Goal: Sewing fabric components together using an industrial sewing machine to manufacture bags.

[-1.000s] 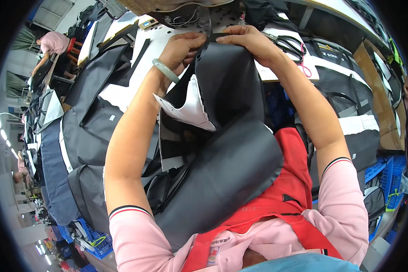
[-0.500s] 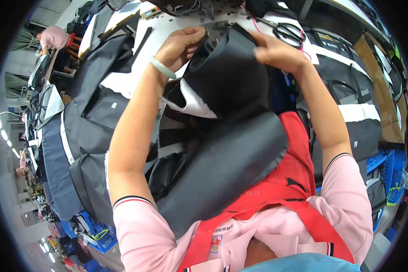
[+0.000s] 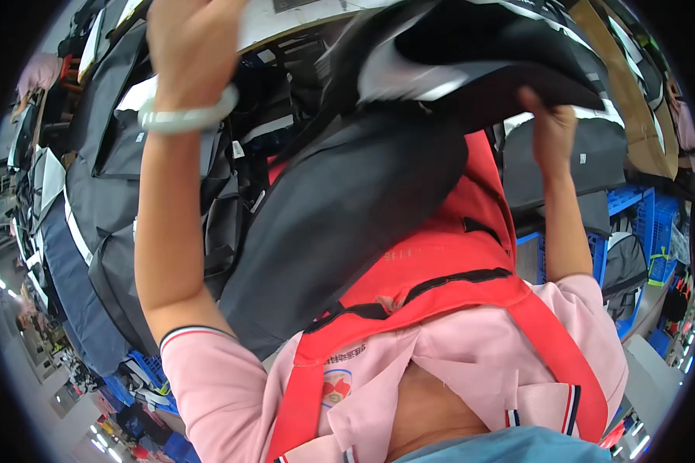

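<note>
A large piece of black fabric (image 3: 347, 193) with a white underside stretches from my lap up to the right, its upper part smeared by motion. The right edge of that raised part is in my right hand (image 3: 552, 131), with the thumb pointing up and the fingers closed. My left hand (image 3: 193, 50), above a pale bangle (image 3: 189, 117), is lifted at the upper left, apart from the black fabric. It is blurred and its fingertips are cut off by the top edge of the picture. A red apron (image 3: 432, 262) lies under the fabric.
Dark grey fabric pieces (image 3: 112, 193) hang along the left. At the right are another grey piece (image 3: 571, 158), a cardboard box (image 3: 633, 100) and blue plastic crates (image 3: 652, 224). A white tabletop (image 3: 274, 25) crosses the top. Another person (image 3: 38, 73) is far off at upper left.
My left hand has let go of the black fabric and moved up and left. My right hand has swung right and down with the fabric, whose top has spread rightward. My view has shifted too.
</note>
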Demonstrator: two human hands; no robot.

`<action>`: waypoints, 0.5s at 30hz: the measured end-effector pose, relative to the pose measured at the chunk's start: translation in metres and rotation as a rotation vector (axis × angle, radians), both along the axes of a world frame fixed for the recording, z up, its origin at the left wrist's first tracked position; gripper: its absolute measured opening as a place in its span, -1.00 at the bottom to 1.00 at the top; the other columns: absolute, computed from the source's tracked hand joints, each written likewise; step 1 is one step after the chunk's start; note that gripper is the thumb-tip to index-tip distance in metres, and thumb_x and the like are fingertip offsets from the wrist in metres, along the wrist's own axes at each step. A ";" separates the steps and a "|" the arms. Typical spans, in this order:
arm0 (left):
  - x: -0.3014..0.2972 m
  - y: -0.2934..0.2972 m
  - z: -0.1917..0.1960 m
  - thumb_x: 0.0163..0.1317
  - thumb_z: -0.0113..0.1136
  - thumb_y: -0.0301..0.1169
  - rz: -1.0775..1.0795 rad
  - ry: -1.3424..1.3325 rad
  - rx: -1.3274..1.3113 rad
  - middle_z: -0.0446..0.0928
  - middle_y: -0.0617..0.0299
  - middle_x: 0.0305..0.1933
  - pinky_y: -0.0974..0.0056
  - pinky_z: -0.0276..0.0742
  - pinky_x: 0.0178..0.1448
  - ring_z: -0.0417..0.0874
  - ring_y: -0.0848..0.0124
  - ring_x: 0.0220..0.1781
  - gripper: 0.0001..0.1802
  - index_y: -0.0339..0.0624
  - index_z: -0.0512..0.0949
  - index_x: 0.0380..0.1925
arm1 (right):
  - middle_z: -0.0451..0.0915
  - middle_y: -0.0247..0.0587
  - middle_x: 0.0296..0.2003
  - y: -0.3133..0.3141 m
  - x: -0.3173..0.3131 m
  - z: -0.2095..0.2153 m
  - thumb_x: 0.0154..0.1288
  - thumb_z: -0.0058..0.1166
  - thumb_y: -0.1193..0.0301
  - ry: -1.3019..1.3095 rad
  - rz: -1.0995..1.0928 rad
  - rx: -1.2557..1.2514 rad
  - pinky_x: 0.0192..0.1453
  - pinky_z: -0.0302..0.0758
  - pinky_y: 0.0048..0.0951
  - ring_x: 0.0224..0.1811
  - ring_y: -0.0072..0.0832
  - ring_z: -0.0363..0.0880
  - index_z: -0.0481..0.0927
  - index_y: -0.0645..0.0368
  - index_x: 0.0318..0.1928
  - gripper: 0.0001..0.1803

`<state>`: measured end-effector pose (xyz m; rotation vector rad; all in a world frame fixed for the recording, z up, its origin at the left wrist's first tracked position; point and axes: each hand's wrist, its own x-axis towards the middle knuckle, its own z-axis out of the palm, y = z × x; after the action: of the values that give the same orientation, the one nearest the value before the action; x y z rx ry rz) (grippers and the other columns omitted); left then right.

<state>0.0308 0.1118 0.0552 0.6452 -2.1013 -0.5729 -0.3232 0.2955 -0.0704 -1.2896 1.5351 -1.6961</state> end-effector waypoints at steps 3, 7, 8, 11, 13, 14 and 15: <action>0.032 0.050 -0.072 0.33 0.16 -0.33 0.214 -0.040 0.476 0.55 0.21 -0.02 0.35 0.46 0.08 0.55 0.47 -0.03 -0.63 -0.28 0.52 0.07 | 0.61 -0.23 -0.02 0.046 -0.041 0.015 0.27 0.23 0.45 -0.219 -0.256 -0.241 0.12 0.44 -0.56 -0.03 -0.57 0.55 0.60 0.36 -0.01 -0.68; 0.027 0.131 -0.138 0.15 0.29 0.00 0.051 -0.630 0.621 0.39 -0.18 0.25 0.14 0.29 0.37 0.39 0.00 0.33 -0.20 -0.33 0.34 0.25 | 0.54 -0.12 0.05 0.071 -0.089 0.064 0.25 0.23 0.52 -0.193 -0.504 -0.356 0.18 0.44 -0.46 0.04 -0.44 0.52 0.53 0.46 0.04 -0.62; 0.021 0.140 -0.133 0.14 0.29 0.01 0.081 -0.661 0.601 0.39 -0.17 0.26 0.13 0.29 0.37 0.38 -0.01 0.32 -0.19 -0.31 0.33 0.26 | 0.55 -0.09 0.03 0.072 -0.100 0.075 0.21 0.25 0.55 -0.169 -0.526 -0.420 0.20 0.45 -0.42 0.05 -0.39 0.52 0.51 0.49 0.04 -0.60; 0.026 0.137 -0.140 0.16 0.26 0.02 0.106 -0.687 0.433 0.41 -0.16 0.24 0.11 0.29 0.37 0.38 -0.01 0.32 -0.24 -0.28 0.39 0.22 | 0.58 -0.02 -0.05 0.078 -0.162 0.098 0.18 0.24 0.61 -0.212 -0.644 -0.415 0.09 0.57 -0.32 -0.05 -0.28 0.58 0.52 0.55 -0.07 -0.67; 0.042 0.117 -0.151 0.19 0.20 0.06 0.185 -0.635 0.532 0.42 -0.16 0.24 0.13 0.27 0.38 0.39 0.01 0.32 -0.28 -0.25 0.43 0.19 | 0.58 0.06 -0.07 0.079 -0.202 0.100 0.16 0.26 0.60 -0.312 -0.752 -0.390 0.07 0.61 -0.23 -0.06 -0.25 0.60 0.52 0.64 -0.17 -0.68; 0.060 0.102 -0.175 0.23 0.12 0.14 0.245 -0.548 0.680 0.39 -0.17 0.28 0.17 0.25 0.39 0.38 0.06 0.34 -0.23 -0.25 0.40 0.23 | 0.58 0.09 -0.09 0.074 -0.238 0.094 0.14 0.29 0.56 -0.325 -0.807 -0.379 0.04 0.63 -0.20 -0.08 -0.24 0.61 0.51 0.67 -0.20 -0.65; 0.066 0.088 -0.186 0.26 0.03 0.22 0.295 -0.546 0.872 0.38 -0.15 0.30 0.22 0.24 0.39 0.39 0.13 0.34 -0.18 -0.25 0.36 0.27 | 0.58 0.06 -0.06 0.075 -0.290 0.082 0.12 0.33 0.49 -0.258 -0.941 -0.137 0.00 0.64 -0.19 -0.05 -0.25 0.60 0.51 0.61 -0.14 -0.58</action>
<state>0.0971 0.2000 -0.1304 1.7277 -2.1074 -1.2616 -0.6131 0.3709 0.0112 -0.3258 2.0345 -2.4208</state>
